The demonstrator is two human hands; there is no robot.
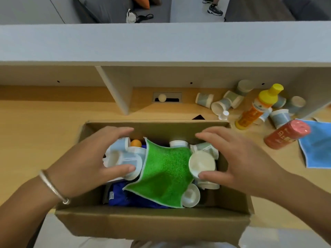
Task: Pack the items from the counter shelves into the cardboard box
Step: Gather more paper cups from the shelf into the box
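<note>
In the cardboard box (154, 224) at 6 o'clock already lie paper cups, a green cloth (165, 173) and a blue item, so the packing seems about half done. The left hand (86, 158) and right hand (238, 158) reach in, fingers spread around cups. Toward 2 o'clock on the tabletop (44, 126) remain loose cups (279, 117), a yellow-capped bottle (258, 106), a red bottle (286, 134) and a blue cloth (318, 145).

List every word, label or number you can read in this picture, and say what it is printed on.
None reads clearly.
Yellow-capped orange bottle: label print too blurred.
Red can: large white characters, blurred, not legible.
Blue cloth's tag in the cardboard box: too small.
</note>
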